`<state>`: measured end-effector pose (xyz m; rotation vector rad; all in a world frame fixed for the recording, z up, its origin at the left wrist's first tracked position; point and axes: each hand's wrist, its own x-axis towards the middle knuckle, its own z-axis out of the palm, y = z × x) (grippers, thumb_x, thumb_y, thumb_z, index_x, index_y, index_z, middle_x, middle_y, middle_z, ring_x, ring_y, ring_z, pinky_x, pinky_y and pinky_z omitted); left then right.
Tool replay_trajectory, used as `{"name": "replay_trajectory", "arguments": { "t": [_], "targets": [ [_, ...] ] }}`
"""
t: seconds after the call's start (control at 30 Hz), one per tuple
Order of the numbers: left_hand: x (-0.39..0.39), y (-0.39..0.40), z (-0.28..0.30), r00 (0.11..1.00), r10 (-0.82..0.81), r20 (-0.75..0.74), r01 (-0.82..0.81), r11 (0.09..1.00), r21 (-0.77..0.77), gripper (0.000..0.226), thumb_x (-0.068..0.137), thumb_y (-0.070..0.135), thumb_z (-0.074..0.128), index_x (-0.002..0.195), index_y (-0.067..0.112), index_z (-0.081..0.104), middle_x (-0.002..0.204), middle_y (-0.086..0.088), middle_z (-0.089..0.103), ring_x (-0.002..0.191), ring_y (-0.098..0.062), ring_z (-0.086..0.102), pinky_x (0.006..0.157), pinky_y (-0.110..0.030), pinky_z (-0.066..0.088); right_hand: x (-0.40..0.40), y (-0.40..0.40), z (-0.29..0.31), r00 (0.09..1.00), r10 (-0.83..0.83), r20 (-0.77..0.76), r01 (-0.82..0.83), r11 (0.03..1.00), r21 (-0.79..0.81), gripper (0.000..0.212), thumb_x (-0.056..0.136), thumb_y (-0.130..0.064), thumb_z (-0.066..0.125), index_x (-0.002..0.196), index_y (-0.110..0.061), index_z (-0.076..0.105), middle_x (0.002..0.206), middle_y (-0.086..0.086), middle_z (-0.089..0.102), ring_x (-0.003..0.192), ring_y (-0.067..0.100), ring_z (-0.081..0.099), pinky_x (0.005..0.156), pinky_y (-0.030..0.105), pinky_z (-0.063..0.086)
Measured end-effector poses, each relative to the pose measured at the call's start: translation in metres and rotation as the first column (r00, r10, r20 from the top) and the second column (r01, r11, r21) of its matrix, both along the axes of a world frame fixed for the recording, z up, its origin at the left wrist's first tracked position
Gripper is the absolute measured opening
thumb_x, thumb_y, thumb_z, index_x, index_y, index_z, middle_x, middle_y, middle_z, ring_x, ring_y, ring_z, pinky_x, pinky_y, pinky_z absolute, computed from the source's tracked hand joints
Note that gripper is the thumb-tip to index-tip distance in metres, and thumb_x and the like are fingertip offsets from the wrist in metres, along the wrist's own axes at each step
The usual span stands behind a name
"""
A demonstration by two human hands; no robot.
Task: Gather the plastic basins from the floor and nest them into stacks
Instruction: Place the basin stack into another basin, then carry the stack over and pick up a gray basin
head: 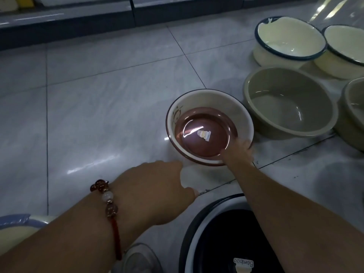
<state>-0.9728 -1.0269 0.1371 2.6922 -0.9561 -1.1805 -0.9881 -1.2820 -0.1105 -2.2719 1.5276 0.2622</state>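
Note:
A cream basin with a dark rim [211, 99] sits on the tiled floor at centre, and a pink basin [204, 134] with a white label is nested inside it. My right hand [239, 151] grips the near right rim of these two. My left hand [157, 191] hovers low to the left of them, fingers extended toward the cream basin's near side, holding nothing. A dark basin with a white rim [199, 229] lies close to me at the bottom. Two beige basins [289, 104] and two cream basins with dark rims [289, 40] stand at the right.
A dark shelf base [78, 22] runs along the far edge of the floor. A pale basin with a blue rim [17, 222] shows at the lower left. A shoe tip [139, 259] is at the bottom. Open tiled floor [88, 115] lies to the left.

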Motion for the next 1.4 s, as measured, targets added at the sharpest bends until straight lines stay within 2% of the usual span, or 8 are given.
{"name": "replay_trajectory", "arguments": {
  "t": [0.07, 0.17, 0.3, 0.43, 0.63, 1.03, 1.23, 1.4],
  "targets": [
    [0.001, 0.001, -0.003, 1.0, -0.008, 0.01, 0.007, 1.0, 0.023, 0.064, 0.093, 0.067, 0.039, 0.147, 0.034, 0.03, 0.153, 0.006, 0.037, 0.137, -0.016, 0.04, 0.107, -0.03, 0.035, -0.008, -0.004, -0.013, 0.886, -0.405, 0.224, 0.328, 0.891, 0.315, 0.104, 0.071, -0.029, 0.072, 0.152, -0.024, 0.009, 0.142, 0.013, 0.039, 0.12, 0.034, 0.049, 0.09, 0.043, 0.048],
    [0.0, 0.002, -0.005, 1.0, -0.018, 0.011, 0.018, 0.999, 0.03, 0.064, 0.093, 0.066, 0.04, 0.148, 0.033, 0.03, 0.153, 0.005, 0.037, 0.137, -0.018, 0.04, 0.107, -0.031, 0.036, -0.013, 0.002, -0.017, 0.502, -0.752, 0.428, 0.336, 0.625, 0.704, 0.115, 0.072, -0.005, 0.071, 0.153, -0.035, -0.005, 0.127, 0.013, 0.051, 0.108, 0.031, 0.057, 0.095, 0.053, 0.052],
    [-0.003, -0.001, -0.005, 0.999, -0.039, 0.032, 0.039, 0.999, 0.013, 0.065, 0.093, 0.066, 0.04, 0.147, 0.032, 0.032, 0.153, 0.005, 0.038, 0.137, -0.018, 0.04, 0.107, -0.031, 0.035, -0.003, -0.007, -0.013, 0.451, -0.816, 0.362, 0.433, 0.554, 0.711, 0.091, 0.08, -0.003, 0.061, 0.153, -0.027, 0.012, 0.123, 0.008, 0.051, 0.1, 0.025, 0.057, 0.085, 0.041, 0.056],
    [-0.004, -0.006, -0.006, 0.998, -0.055, 0.041, 0.055, 0.998, -0.004, 0.065, 0.093, 0.064, 0.042, 0.148, 0.03, 0.032, 0.153, 0.003, 0.038, 0.137, -0.02, 0.04, 0.108, -0.032, 0.036, 0.005, -0.005, 0.028, 0.441, -0.877, 0.19, 0.388, 0.377, 0.841, 0.011, 0.095, -0.007, 0.054, 0.104, -0.012, 0.057, 0.096, 0.009, 0.058, 0.067, 0.017, 0.05, 0.028, 0.021, 0.044],
    [-0.003, -0.007, 0.002, 0.998, -0.065, -0.001, 0.065, 0.998, 0.022, 0.064, 0.096, 0.055, 0.046, 0.148, 0.021, 0.035, 0.152, -0.002, 0.04, 0.136, -0.02, 0.042, 0.108, -0.031, 0.037, -0.009, -0.005, 0.073, 0.328, -0.945, -0.006, 0.443, 0.149, 0.884, 0.003, 0.089, -0.007, 0.064, 0.089, -0.006, 0.061, 0.102, 0.009, 0.057, 0.062, 0.023, 0.053, 0.024, 0.025, 0.041],
    [-0.022, -0.003, 0.019, 0.996, -0.071, 0.046, 0.069, 0.996, 0.059, 0.068, 0.096, 0.056, 0.046, 0.147, 0.011, 0.041, 0.152, -0.007, 0.041, 0.137, -0.022, 0.041, 0.108, -0.03, 0.034, -0.098, -0.012, 0.193, 0.577, -0.793, 0.196, 0.377, 0.471, 0.798, 0.015, 0.085, 0.004, 0.059, 0.073, -0.002, 0.052, 0.078, 0.008, 0.051, 0.064, 0.019, 0.054, 0.043, 0.029, 0.053],
    [-0.038, 0.003, 0.031, 0.996, 0.043, 0.073, -0.037, 0.996, -0.085, 0.066, 0.098, 0.052, 0.046, 0.147, 0.007, 0.041, 0.153, -0.01, 0.039, 0.137, -0.025, 0.04, 0.106, -0.03, 0.034, -0.179, -0.026, 0.239, 0.618, -0.749, 0.238, 0.343, 0.529, 0.776, 0.013, 0.085, 0.005, 0.058, 0.075, -0.002, 0.054, 0.077, 0.009, 0.055, 0.052, 0.019, 0.062, 0.03, 0.024, 0.045],
    [-0.054, 0.005, 0.03, 0.855, 0.335, -0.397, -0.435, 0.88, -0.194, 0.046, 0.094, 0.048, 0.057, 0.13, 0.021, 0.048, 0.125, -0.009, 0.053, 0.107, -0.028, 0.055, 0.086, -0.039, 0.05, -0.259, -0.019, 0.269, 0.711, -0.662, 0.238, 0.347, 0.625, 0.7, 0.011, 0.086, 0.0, 0.061, 0.076, 0.004, 0.058, 0.05, 0.016, 0.063, 0.035, 0.018, 0.061, 0.033, 0.019, 0.047]
  ]
}}
